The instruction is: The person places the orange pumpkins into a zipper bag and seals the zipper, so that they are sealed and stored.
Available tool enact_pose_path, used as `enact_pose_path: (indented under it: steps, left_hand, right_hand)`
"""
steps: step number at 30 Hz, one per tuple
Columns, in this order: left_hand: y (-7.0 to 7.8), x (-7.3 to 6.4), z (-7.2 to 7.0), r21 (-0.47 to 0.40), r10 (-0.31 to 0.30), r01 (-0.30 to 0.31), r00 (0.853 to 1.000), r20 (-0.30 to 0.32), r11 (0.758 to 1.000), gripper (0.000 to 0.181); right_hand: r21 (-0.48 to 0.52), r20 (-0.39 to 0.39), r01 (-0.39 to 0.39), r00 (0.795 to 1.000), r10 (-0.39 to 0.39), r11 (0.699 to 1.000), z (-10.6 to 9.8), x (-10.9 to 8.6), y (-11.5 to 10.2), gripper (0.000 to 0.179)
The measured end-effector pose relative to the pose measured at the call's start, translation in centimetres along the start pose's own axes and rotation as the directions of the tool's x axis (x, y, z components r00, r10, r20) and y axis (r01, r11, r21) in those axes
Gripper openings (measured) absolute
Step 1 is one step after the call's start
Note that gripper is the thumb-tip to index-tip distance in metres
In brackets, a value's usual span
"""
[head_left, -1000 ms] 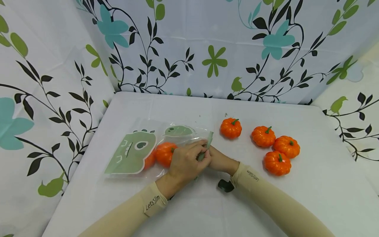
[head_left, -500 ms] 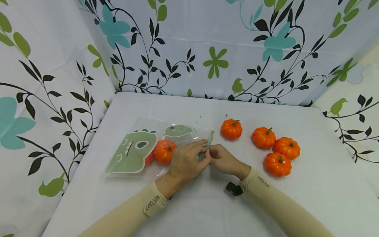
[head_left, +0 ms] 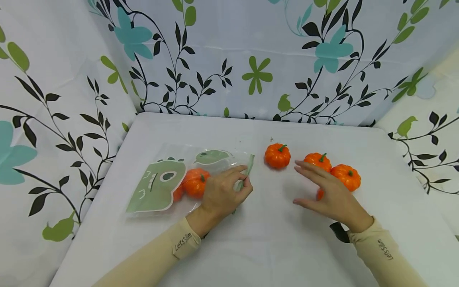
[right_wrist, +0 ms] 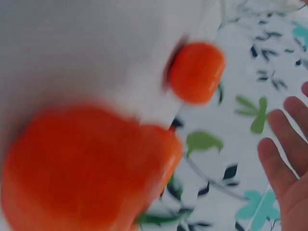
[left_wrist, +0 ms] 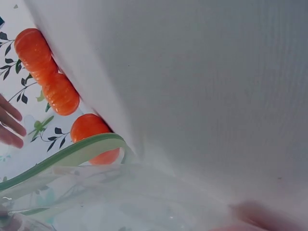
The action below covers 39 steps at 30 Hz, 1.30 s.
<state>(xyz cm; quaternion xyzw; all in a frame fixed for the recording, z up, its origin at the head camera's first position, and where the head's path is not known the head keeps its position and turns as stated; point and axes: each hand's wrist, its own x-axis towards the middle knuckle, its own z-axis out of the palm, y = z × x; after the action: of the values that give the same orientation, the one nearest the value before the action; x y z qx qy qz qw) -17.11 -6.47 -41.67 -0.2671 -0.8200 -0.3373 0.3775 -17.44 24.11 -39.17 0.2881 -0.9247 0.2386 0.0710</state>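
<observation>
Clear plastic bag (head_left: 161,189) lay at the left of the tabletop (head_left: 251,249), two orange pumpkins (head_left: 195,183) showing inside. At its right end, the left hand (head_left: 223,194) had its grip pinching the green-edged mouth (head_left: 252,160). Next along, a lone pumpkin (head_left: 277,156) sat farther back. Rightmost, the right hand (head_left: 331,197) hovered, grip spread, partly hiding the pumpkin cluster (head_left: 347,178). The step looked like reaching for a loose pumpkin; the next move seemed to call for curling those fingers round one.
</observation>
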Motion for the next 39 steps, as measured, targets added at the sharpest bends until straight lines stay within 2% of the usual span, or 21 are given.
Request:
enact_pose_path:
  steps: [4, 8, 12, 18, 25, 28, 35, 39]
  left_hand:
    - [-0.1, 0.1, 0.1, 0.007, -0.006, 0.006, 1.000, 0.014, 1.000, 0.006]
    - [-0.1, 0.1, 0.3, 0.008, -0.008, 0.008, 1.000, 0.027, 1.000, 0.006]
    - [-0.1, 0.1, 0.3, 0.006, -0.014, 0.014, 1.000, 0.022, 1.000, 0.006]
    - [-0.2, 0.0, 0.2, 0.008, -0.010, 0.010, 1.000, 0.002, 1.000, 0.006]
    - [-0.2, 0.1, 0.3, 0.006, -0.011, 0.011, 1.000, 0.002, 1.000, 0.008]
    - [0.0, 0.1, 0.2, 0.004, -0.017, 0.017, 1.000, 0.005, 1.000, 0.008]
    - [0.1, 0.0, 0.1, 0.002, -0.017, 0.017, 1.000, 0.001, 1.000, 0.006]
    - [0.2, -0.1, 0.2, 0.013, -0.024, 0.023, 1.000, 0.001, 1.000, 0.006]
  right_hand:
    - [-0.097, -0.009, -0.053, 0.999, 0.052, 0.994, -1.3, -1.0, 1.8, 0.109]
    - [-0.116, 0.009, -0.146, 0.989, 0.148, 0.982, -2.2, -2.1, 3.3, 0.132]
    - [-0.123, 0.031, -0.241, 0.969, 0.246, 0.963, -2.8, -3.1, 4.3, 0.141]
    - [-0.121, 0.073, -0.301, 0.948, 0.311, 0.946, -3.5, -4.4, 5.3, 0.134]
    - [-0.149, 0.149, -0.377, 0.905, 0.398, 0.914, -3.6, -5.2, 6.0, 0.121]
    - [-0.160, 0.153, -0.374, 0.905, 0.397, 0.914, -3.6, -5.4, 6.2, 0.117]
    - [-0.151, 0.127, -0.352, 0.920, 0.371, 0.924, -3.1, -5.7, 6.2, 0.106]
    - [-0.167, 0.147, -0.334, 0.922, 0.358, 0.928, -2.9, -5.7, 6.2, 0.100]
